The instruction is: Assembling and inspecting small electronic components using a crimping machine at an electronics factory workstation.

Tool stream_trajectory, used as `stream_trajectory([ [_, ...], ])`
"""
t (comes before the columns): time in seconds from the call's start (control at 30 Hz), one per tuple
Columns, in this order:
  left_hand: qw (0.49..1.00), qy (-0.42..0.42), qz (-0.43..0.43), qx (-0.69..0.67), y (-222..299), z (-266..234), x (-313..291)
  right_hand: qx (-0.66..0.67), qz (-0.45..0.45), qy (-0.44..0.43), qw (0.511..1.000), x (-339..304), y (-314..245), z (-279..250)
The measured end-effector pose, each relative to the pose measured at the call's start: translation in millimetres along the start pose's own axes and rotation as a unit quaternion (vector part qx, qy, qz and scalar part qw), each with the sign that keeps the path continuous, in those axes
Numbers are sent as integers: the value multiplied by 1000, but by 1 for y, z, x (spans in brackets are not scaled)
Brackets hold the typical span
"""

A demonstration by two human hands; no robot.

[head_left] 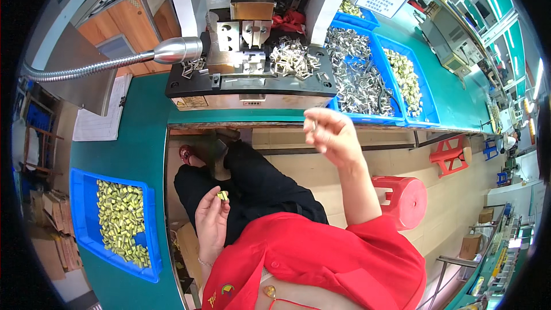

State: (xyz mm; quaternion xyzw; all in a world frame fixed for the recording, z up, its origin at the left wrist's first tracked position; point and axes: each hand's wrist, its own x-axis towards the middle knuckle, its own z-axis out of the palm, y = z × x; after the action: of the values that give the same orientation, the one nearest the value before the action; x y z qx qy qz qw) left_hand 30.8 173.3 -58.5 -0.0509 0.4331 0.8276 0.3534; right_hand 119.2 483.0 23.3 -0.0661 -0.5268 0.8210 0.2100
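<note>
Small boxy yellowish metal clip (222,196) btwn left hand (211,221) fingertips.

Left hand (211,218) raised low with fingers pinched, right hand (332,133) lifted higher, fingers curled

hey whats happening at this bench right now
A person in a red top sits at a green workbench facing a small metal press. Their left hand pinches a small yellow-green metal piece near their lap. Their right hand is raised near the bench edge, fingers closed on something too small to make out. Blue trays of silvery metal clips and yellow-green pieces sit alongside.
</note>
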Motion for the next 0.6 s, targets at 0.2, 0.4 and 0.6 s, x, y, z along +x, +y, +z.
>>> stream_trajectory([
  [0.2,1000,-4,15,22,17,13,8,-64,-34,-37,997,-25,29,30],
  [0.4,996,-68,8,51,29,42,5,-106,-87,-88,987,-27,46,52],
  [0.6,992,-106,2,67,32,54,-2,-207,-133,-98,964,-27,56,64],
])
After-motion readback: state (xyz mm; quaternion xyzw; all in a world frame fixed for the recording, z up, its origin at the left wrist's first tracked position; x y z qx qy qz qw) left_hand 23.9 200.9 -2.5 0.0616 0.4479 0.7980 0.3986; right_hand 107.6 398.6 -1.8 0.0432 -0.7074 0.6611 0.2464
